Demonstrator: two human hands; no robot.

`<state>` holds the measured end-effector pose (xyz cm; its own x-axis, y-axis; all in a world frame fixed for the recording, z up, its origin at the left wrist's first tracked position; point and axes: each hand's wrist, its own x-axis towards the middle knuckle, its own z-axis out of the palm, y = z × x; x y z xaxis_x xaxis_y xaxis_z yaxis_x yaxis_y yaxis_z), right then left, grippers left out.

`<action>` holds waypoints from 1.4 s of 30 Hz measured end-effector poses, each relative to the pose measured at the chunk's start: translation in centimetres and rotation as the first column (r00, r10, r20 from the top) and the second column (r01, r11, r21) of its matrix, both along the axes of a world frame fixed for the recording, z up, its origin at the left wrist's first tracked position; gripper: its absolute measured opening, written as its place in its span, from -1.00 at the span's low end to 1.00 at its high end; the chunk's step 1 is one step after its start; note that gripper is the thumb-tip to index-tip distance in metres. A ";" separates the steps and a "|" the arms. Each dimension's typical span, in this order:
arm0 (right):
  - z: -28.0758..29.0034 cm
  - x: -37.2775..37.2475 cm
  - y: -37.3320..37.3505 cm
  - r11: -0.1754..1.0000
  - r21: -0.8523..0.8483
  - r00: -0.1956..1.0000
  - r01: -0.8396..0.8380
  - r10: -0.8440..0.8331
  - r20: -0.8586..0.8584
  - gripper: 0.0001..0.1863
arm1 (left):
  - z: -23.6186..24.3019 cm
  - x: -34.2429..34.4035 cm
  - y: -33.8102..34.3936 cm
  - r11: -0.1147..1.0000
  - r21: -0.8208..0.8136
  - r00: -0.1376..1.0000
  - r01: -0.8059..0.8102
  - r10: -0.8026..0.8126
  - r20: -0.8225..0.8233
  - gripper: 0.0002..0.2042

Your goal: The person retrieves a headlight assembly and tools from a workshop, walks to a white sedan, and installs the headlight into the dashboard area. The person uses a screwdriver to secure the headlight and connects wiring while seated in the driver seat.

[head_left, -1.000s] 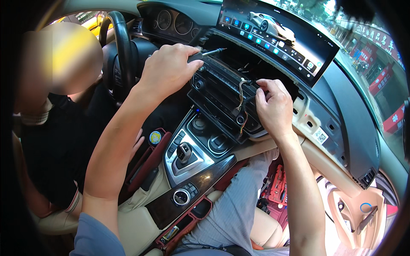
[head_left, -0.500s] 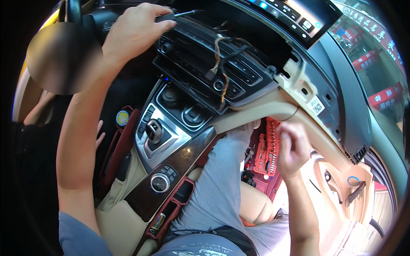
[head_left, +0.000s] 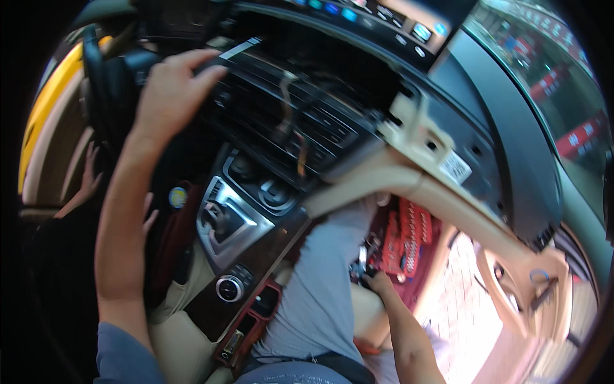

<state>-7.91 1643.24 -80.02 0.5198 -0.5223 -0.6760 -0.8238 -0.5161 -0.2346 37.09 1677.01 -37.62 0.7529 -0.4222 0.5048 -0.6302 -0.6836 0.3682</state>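
Note:
My left hand (head_left: 176, 86) is raised at the dashboard, closed round the dark handle of what looks like a screwdriver (head_left: 242, 48). Its bright shaft points right over the top of the black centre panel (head_left: 320, 125), which has buttons and knobs. Loose wires (head_left: 286, 102) hang across this panel, blurred. Down by the passenger footwell, my right hand (head_left: 379, 282) reaches beside my leg to a small cluster of dark and silvery items (head_left: 362, 262). Its fingers are too small and blurred to show whether they grip anything. Close by lies an open red tool case (head_left: 406, 237) with sockets.
A lit screen (head_left: 396, 22) sits above the dashboard cavity. The beige trim (head_left: 377, 169) curves above my legs. Left of me are the gear lever (head_left: 215, 219) and round control knob (head_left: 229, 288). Another person's hand (head_left: 91, 169) shows at far left; the passenger door (head_left: 531, 288) stands open.
My right hand has dropped from in front of the tool case to the dark items beside my leg. The view has shifted; my left hand still holds the screwdriver by the panel.

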 end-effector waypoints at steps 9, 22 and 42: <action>8.7 1.4 0.6 0.972 -0.225 0.962 0.068 -0.005 0.271 -0.50 | 0.2 0.2 0.1 0.999 0.010 0.993 -0.051 0.050 0.109 -0.63; 45.8 19.4 15.6 0.466 0.851 0.270 -0.241 -0.810 0.520 -0.51 | 3.6 2.7 -1.9 0.993 0.116 0.936 -0.017 -0.025 0.350 -0.74; 44.1 31.4 13.3 0.925 0.350 0.300 -0.150 -0.295 0.907 -0.54 | 3.0 5.3 -2.8 0.993 0.116 0.949 0.036 -0.071 0.306 -0.77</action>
<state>23.49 1656.56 -35.90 0.8709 -0.4736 0.1309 0.0513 -0.1774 -0.9828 42.38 1674.19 -34.62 0.5418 -0.5223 0.6585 -0.7380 -0.6706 0.0752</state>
